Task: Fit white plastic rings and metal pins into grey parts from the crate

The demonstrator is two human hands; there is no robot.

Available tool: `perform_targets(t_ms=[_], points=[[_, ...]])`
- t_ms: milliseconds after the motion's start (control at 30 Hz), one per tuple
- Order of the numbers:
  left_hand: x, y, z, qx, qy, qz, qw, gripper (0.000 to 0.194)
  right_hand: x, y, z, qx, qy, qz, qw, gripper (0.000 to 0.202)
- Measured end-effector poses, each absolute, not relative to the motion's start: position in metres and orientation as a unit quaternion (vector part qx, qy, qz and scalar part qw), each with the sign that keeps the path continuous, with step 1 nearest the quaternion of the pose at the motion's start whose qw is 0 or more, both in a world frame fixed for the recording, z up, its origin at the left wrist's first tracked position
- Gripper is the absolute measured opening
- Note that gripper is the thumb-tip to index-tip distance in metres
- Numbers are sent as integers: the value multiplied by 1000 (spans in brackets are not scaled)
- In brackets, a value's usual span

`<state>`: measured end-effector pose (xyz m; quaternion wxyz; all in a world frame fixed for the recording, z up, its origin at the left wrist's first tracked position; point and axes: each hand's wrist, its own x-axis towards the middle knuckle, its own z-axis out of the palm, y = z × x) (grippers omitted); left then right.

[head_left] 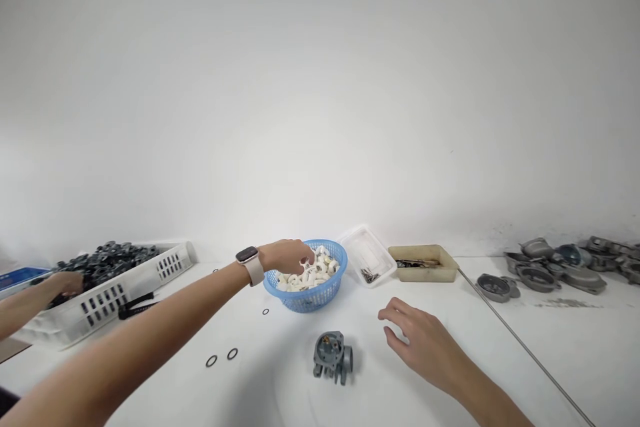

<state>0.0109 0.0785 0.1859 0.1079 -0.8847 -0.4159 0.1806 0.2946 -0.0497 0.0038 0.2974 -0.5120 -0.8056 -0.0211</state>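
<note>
My left hand (289, 256), with a watch on its wrist, reaches into a blue basket (306, 301) of white ring-like plastic parts (320, 272). Its fingers are curled down among those parts, and their tips are hidden, so what they pinch is unclear. Over the table on the right hovers my right hand (417, 340), holding nothing, with thumb and fingers apart. Between the two arms, a grey metal carburetor body (331, 355) stands on the white tabletop, its open round bowl side facing up and brass bits showing inside.
Black rings (233, 353) lie on the left. Another person's hand (67, 283) reaches into a white crate (107, 303) of dark metal parts. Behind sit a clear tub (367, 257) and a beige tray (440, 273). A thin rod (520, 340) crosses the right side, near grey castings (537, 277).
</note>
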Motion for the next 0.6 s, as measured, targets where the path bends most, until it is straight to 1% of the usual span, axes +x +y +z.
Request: perform_targets(t_ms=[100, 200, 267, 433, 600], points=[[5, 107, 163, -863, -460, 188, 89, 31, 293, -50, 5, -513, -809, -30, 285, 29], [6, 127, 138, -854, -473, 208, 65, 34, 291, -52, 5, -513, -810, -43, 281, 30], [9, 136, 127, -850, -477, 215, 61, 33, 291, -51, 4, -514, -809, -49, 282, 30], [13, 159, 117, -844, -489, 210, 66, 32, 294, -45, 0, -519, -802, -65, 287, 29], [7, 176, 108, -828, -511, 227, 41, 32, 294, -45, 0, -520, -801, -64, 289, 30]])
